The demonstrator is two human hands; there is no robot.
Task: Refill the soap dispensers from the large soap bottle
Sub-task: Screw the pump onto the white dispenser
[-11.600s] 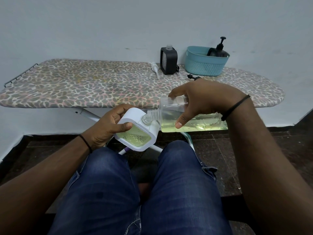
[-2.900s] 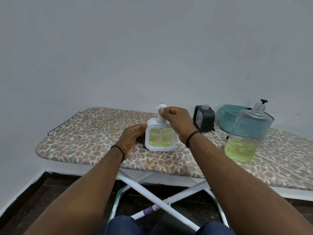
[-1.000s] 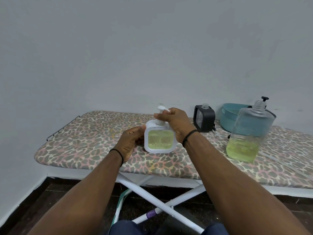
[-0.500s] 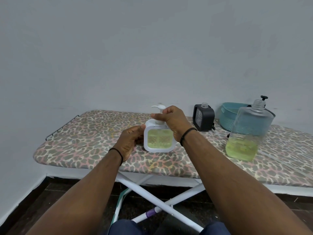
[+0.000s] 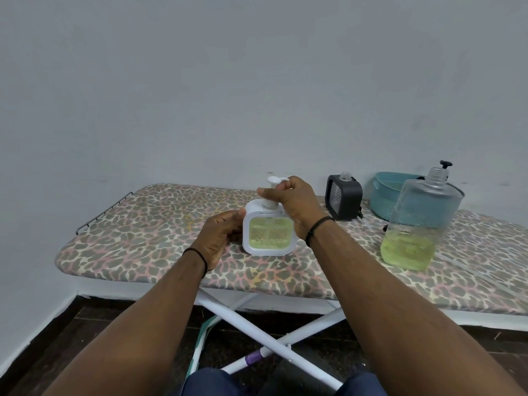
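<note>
Head: pump (image 5: 273,186) between right fingers (image 5: 267,192)

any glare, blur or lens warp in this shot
Head view: soft, even light, no harsh glare; wide-angle warp bows the ironing board edge; the white dispenser, both hands and the large soap bottle look sharp; the floor is dim.

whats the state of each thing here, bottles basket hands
white dispenser: upright on the board, nearly full, pump on
big bottle: upright, uncapped, about a third full
black dispenser: upright, pump off
basket: upright, holds a black pump bottle
left hand: holds white dispenser
right hand: grips the pump
</note>
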